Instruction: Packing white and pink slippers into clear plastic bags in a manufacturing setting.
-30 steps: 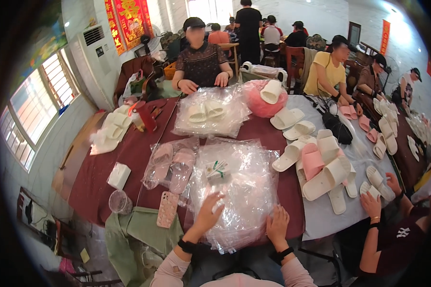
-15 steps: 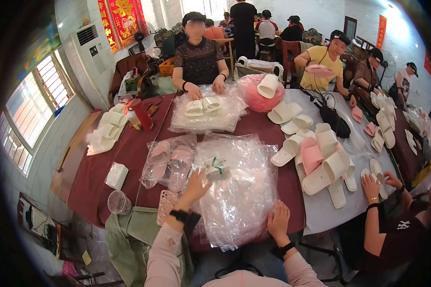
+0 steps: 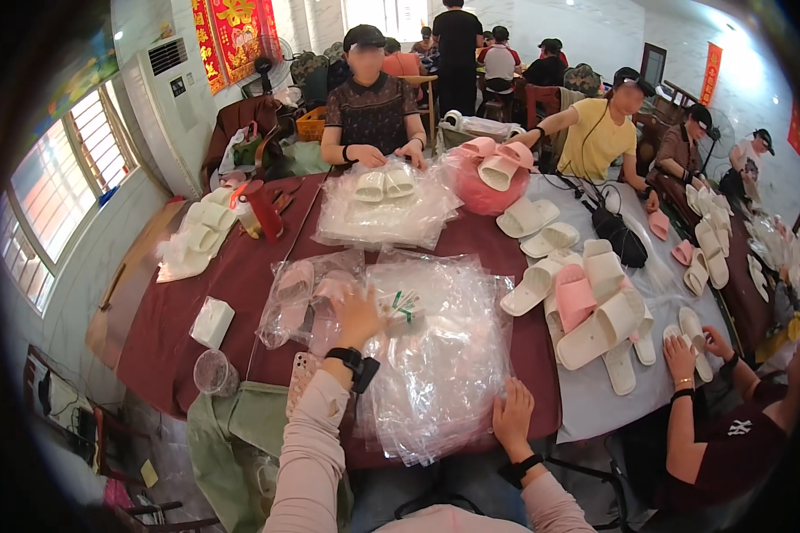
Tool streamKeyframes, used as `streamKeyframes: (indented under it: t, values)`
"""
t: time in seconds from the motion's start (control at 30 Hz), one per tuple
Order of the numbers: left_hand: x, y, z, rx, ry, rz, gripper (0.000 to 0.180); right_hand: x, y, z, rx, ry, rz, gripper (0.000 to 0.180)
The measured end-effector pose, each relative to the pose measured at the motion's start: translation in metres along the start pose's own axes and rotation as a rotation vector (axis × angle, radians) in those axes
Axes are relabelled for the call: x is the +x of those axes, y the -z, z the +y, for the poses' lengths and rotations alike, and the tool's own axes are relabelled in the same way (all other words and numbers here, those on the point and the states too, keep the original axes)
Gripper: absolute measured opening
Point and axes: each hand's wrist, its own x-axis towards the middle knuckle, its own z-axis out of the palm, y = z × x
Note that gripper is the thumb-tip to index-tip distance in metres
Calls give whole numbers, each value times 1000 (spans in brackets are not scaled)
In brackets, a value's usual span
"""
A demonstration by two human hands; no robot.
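From the head view, my left hand (image 3: 357,313) reaches forward over the stack of clear plastic bags (image 3: 436,355); its fingers touch the small white packet with green print (image 3: 398,306) lying on top, but I cannot tell if they grasp it. My right hand (image 3: 513,417) lies flat, fingers released, on the near edge of the stack, I think to keep the slippery bags from sliding. Pink slippers in bags (image 3: 307,293) lie just beside the left hand.

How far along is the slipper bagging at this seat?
Done: two pink slippers already sit in a clear bag left of the stack. In hand: the left hand reaches onto the stack of empty plastic bags, by a small green-and-white item; the right hand rests flat on the stack's near edge. Left: a heap of loose slippers lies unbagged on the right.
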Motion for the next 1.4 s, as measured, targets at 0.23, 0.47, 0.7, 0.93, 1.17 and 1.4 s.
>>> streamKeyframes:
  t: [0.23, 0.47, 0.7, 0.93, 1.17, 1.4]
  values:
    - [-26, 59, -72, 313, 491, -168, 104, 2, 2, 3, -34, 2, 11, 45]
    - [-28, 56, -131, -224, 343, 310, 26, 3, 2, 6, -8, -11, -3, 46]
    - [-49, 219, -146, -457, 133, 712, 17, 2, 0, 8, 46, 4, -15, 46]
    - [-209, 325, -178, -243, 274, 539, 24, -2, -3, 9, 30, 28, -36, 46]
    - [-317, 330, -215, -16, 302, 24, 26, 0, 2, 8, 44, 43, -33, 46]
    - [-353, 217, -267, 56, 459, -213, 19, 0, -1, 8, 49, 26, -16, 46]
